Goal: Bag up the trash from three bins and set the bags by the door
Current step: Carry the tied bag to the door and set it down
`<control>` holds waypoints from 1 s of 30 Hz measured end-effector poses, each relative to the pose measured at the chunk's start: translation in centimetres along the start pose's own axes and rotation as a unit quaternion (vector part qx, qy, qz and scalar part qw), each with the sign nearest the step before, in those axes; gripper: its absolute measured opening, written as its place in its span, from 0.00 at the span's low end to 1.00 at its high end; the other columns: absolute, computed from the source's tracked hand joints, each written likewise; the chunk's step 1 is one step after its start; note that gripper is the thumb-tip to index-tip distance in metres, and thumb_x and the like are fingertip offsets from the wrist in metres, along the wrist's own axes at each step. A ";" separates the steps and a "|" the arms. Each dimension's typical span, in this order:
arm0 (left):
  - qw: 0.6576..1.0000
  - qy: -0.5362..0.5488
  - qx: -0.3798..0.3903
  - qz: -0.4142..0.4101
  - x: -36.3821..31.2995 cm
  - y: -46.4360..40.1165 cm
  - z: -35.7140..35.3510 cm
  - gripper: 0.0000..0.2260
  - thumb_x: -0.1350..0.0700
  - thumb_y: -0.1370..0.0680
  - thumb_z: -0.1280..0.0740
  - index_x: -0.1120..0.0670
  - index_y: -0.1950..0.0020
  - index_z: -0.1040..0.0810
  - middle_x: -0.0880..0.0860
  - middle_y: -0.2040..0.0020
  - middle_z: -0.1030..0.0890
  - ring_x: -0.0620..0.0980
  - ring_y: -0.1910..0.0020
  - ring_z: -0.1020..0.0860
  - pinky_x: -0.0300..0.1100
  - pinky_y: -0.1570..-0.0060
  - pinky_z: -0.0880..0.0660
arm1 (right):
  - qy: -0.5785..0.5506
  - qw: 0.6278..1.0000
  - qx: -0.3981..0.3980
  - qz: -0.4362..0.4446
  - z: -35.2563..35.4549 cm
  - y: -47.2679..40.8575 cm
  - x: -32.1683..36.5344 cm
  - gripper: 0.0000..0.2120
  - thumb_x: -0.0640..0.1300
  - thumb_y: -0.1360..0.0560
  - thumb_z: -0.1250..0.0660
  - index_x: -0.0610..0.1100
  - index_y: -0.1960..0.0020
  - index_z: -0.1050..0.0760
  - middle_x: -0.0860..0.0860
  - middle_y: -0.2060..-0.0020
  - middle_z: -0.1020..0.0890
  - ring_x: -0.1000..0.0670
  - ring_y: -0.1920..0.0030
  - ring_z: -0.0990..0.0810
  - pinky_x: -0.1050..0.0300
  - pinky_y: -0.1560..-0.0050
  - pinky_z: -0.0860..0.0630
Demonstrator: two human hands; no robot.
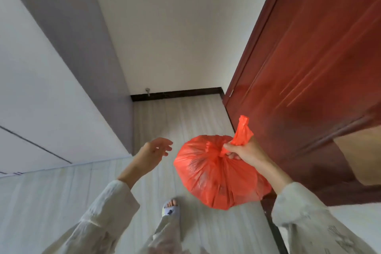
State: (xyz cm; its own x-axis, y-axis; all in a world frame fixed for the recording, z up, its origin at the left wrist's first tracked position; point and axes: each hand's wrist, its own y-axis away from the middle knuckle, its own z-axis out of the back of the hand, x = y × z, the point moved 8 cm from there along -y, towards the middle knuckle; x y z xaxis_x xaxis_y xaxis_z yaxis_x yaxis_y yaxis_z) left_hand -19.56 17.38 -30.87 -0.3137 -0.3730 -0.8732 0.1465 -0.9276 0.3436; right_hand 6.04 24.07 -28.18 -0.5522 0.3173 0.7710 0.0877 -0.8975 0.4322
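Red plastic trash bag (218, 173), full and rounded, hangs in the air above the pale wood-grain floor (181, 121), clear of it. Right hand (245, 151) grasps the bag at its gathered neck, fingers clenched round the twisted plastic; the loose tail of the neck stands up above the knuckles, and the bulging body of the bag hangs below and to the left of the fingers. Left hand (152, 151) is held apart from the bag, just left of it, palm turned toward it, fingers released and loosely spread, touching nothing. Red-brown wooden door (309, 57) stands to the right of the gripping fingers, close behind the bag. White wall (175, 27) with a dark baseboard (177, 94) lies beyond both hands. One slippered foot (170, 208) shows below the bag, between the pale sleeves (103, 212).
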 end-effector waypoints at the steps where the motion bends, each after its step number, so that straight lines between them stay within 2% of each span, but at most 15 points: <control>1: 1.000 -0.005 -0.001 0.003 -0.8 -2.3 0.7 0.11 0.64 0.21 0.45 0.54 0.52 0.25 0.47 0.60 0.22 0.35 0.69 0.23 0.25 0.68 0.30 | -0.008 1.000 -0.003 -0.012 0.2 -2.2 0.7 0.09 0.37 0.31 0.29 0.46 0.68 0.24 0.52 0.77 0.21 0.60 0.80 0.24 0.68 0.74 0.29; 4: 1.000 -0.006 -0.017 0.006 -3.4 -9.2 2.9 0.12 0.64 0.22 0.45 0.51 0.55 0.24 0.46 0.61 0.22 0.32 0.70 0.24 0.28 0.65 0.28 | -0.048 0.998 -0.002 -0.041 0.9 -8.7 3.3 0.10 0.35 0.30 0.30 0.44 0.68 0.25 0.54 0.82 0.23 0.60 0.82 0.25 0.71 0.77 0.30; 6: 1.000 -0.002 -0.021 0.011 -4.9 -13.7 3.7 0.14 0.63 0.22 0.45 0.48 0.58 0.25 0.46 0.61 0.22 0.35 0.68 0.23 0.32 0.62 0.29 | -0.062 0.997 0.003 -0.049 1.3 -13.2 5.2 0.09 0.35 0.29 0.31 0.43 0.67 0.25 0.56 0.84 0.23 0.61 0.82 0.25 0.72 0.79 0.32; 11: 0.999 0.008 -0.025 0.030 -6.8 -24.0 3.4 0.11 0.63 0.21 0.45 0.51 0.53 0.25 0.49 0.59 0.21 0.45 0.61 0.23 0.30 0.61 0.28 | -0.065 0.996 0.002 -0.055 2.7 -25.6 8.1 0.09 0.38 0.30 0.29 0.46 0.68 0.24 0.56 0.82 0.22 0.60 0.80 0.24 0.71 0.76 0.30; 15: 0.997 0.032 -0.036 0.065 -7.0 -33.1 2.0 0.13 0.62 0.21 0.44 0.46 0.57 0.25 0.50 0.58 0.21 0.49 0.60 0.23 0.39 0.58 0.28 | -0.047 0.996 0.038 -0.069 3.1 -36.6 9.0 0.09 0.40 0.30 0.30 0.46 0.67 0.24 0.55 0.79 0.21 0.60 0.79 0.23 0.67 0.74 0.30; 17: 0.994 0.031 -0.060 0.083 -6.8 -38.2 1.2 0.12 0.63 0.21 0.43 0.49 0.56 0.24 0.51 0.58 0.20 0.49 0.60 0.22 0.37 0.60 0.27 | -0.048 0.994 0.063 -0.076 2.9 -42.1 8.5 0.09 0.39 0.30 0.30 0.45 0.67 0.24 0.55 0.80 0.21 0.60 0.80 0.24 0.69 0.76 0.31; 19: 0.991 0.038 -0.080 0.102 -6.7 -43.4 -0.1 0.10 0.64 0.22 0.43 0.53 0.53 0.24 0.52 0.59 0.21 0.49 0.61 0.23 0.30 0.64 0.27 | -0.051 0.992 0.077 -0.087 2.8 -47.4 7.9 0.10 0.38 0.30 0.29 0.45 0.69 0.24 0.55 0.81 0.22 0.59 0.80 0.24 0.70 0.77 0.32; 21: 0.989 0.044 -0.070 0.122 -6.8 -48.5 -2.3 0.09 0.65 0.22 0.44 0.56 0.52 0.25 0.51 0.61 0.22 0.46 0.63 0.23 0.26 0.67 0.28 | -0.042 0.990 0.084 -0.105 2.9 -52.3 6.8 0.12 0.38 0.31 0.29 0.46 0.72 0.24 0.54 0.80 0.22 0.59 0.80 0.24 0.70 0.77 0.32; 24: 0.987 0.056 -0.040 0.145 -7.0 -55.7 -5.3 0.09 0.67 0.22 0.45 0.58 0.52 0.26 0.50 0.61 0.23 0.45 0.64 0.25 0.25 0.68 0.29 | -0.029 0.985 0.083 -0.149 3.0 -58.7 4.6 0.14 0.39 0.31 0.29 0.46 0.74 0.25 0.53 0.79 0.23 0.58 0.79 0.24 0.68 0.75 0.31; 27: 0.985 0.055 -0.049 0.154 -5.6 -62.7 -6.4 0.09 0.67 0.22 0.44 0.57 0.50 0.27 0.53 0.61 0.24 0.45 0.64 0.26 0.25 0.68 0.29 | -0.027 0.980 0.087 -0.178 2.6 -65.5 2.1 0.13 0.41 0.30 0.29 0.46 0.73 0.25 0.52 0.78 0.23 0.56 0.77 0.24 0.65 0.73 0.31; 30: 0.986 0.012 -0.038 0.159 -2.6 -68.7 -7.6 0.08 0.64 0.22 0.43 0.55 0.50 0.26 0.53 0.59 0.23 0.39 0.67 0.23 0.24 0.68 0.30 | -0.034 0.976 0.082 -0.199 1.8 -72.2 -0.4 0.12 0.39 0.28 0.31 0.45 0.70 0.27 0.49 0.74 0.24 0.61 0.82 0.26 0.71 0.78 0.32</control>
State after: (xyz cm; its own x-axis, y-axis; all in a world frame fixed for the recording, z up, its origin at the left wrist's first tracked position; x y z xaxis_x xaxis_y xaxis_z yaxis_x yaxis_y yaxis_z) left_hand -21.67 82.21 -54.83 -0.2186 -0.6439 -0.7332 0.3037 -0.7589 0.5760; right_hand 1.37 89.28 -58.87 -0.5144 0.6553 0.5531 0.0126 -0.6391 0.7690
